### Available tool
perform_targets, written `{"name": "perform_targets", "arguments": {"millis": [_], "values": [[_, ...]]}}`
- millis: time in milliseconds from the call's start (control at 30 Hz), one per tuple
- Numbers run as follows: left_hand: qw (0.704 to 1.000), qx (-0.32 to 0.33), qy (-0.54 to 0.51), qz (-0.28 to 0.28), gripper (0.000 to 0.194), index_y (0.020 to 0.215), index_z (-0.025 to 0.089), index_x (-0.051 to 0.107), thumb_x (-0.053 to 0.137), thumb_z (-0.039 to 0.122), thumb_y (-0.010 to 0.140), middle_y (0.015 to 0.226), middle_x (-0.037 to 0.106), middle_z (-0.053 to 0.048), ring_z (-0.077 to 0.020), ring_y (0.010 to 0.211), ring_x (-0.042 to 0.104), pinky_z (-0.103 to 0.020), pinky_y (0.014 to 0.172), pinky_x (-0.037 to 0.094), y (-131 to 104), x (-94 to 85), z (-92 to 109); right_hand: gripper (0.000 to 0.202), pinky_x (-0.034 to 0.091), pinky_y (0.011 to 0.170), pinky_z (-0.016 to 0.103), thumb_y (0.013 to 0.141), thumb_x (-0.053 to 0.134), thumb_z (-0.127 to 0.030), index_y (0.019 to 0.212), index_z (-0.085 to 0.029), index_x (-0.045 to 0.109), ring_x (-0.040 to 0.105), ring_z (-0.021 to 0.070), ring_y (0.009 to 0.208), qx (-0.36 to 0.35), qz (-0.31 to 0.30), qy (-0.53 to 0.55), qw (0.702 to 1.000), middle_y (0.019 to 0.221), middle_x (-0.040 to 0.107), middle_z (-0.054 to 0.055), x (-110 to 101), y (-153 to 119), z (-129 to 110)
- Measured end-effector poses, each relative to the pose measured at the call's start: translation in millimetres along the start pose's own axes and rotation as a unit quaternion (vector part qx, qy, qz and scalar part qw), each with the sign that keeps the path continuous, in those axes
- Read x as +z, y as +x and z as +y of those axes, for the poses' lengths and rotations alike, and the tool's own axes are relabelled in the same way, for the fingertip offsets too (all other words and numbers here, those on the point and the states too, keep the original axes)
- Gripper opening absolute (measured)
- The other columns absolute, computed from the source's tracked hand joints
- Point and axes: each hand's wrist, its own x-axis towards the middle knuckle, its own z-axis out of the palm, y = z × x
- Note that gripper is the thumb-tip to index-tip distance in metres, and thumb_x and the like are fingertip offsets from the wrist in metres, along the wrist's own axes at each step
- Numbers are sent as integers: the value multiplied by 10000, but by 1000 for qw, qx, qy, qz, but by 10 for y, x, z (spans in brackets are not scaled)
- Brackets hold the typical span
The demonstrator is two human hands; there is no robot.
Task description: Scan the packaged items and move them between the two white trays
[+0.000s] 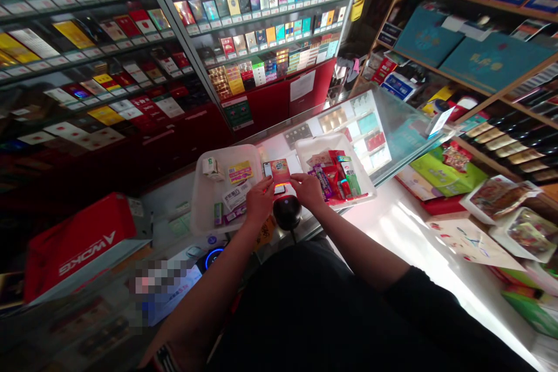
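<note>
Over the glass counter, my left hand [260, 197] and my right hand [308, 190] pinch a small orange-red packet [279, 170] by its lower corners. Just below it stands a black scanner [286, 213], with a bright strip of light between it and the packet. A white plastic bin [199, 195] on the left holds a white box [212, 168], a yellow-and-purple pack [240, 172] and a white pack with dark print [236, 193]. On the right, another white bin [365, 189] contains purple, red and green packets.
Cigarette packs line the wall shelves [261, 6] beyond the counter. A red box [82, 247] stands at the left. On the right are wooden shelves with teal boxes [492, 61], bottles [505, 145] and packaged goods. A small sign [439, 122] stands at the counter's far end.
</note>
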Motion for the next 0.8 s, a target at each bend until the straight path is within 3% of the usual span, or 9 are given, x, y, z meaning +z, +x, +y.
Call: {"name": "perform_targets", "arguments": {"millis": [200,367,600,800], "values": [[998,33,57,20,296,1200,268,835,635,253,982,1545,632,-29,-295,1558,449,-495,1324,328,3,-17,-134,246,500,1136,341,970,642,-282,1072,-260,866,733,232,1229,-11,-6,-4,1000,1240,810,34,102,-9,83],[999,20,36,16,324,1243,269,818,587,335,1026,1653,512,-31,-314,1622,329,-527,1350,246,-30,-62,-165,352,446,1206,373,1046,539,-393,1073,-264,866,647,243,1377,-16,-37,8,999,1449,706,54,100,-24,95],[1000,8,-9,14,488,1346,275,746,453,557,1076,1727,402,-32,-284,1649,262,-519,1368,146,-121,-62,-158,439,362,1267,367,1084,448,-443,1060,-266,849,537,226,1490,-5,-51,41,998,1590,588,34,97,-44,136],[1000,-9,-20,11,529,1349,259,734,413,580,1077,1745,369,-49,-273,1661,225,-505,1369,117,-159,-48,-188,495,327,1285,391,1096,411,-489,1035,-245,837,488,231,1530,8,-71,58,996,1642,527,53,88,-94,174]]}}
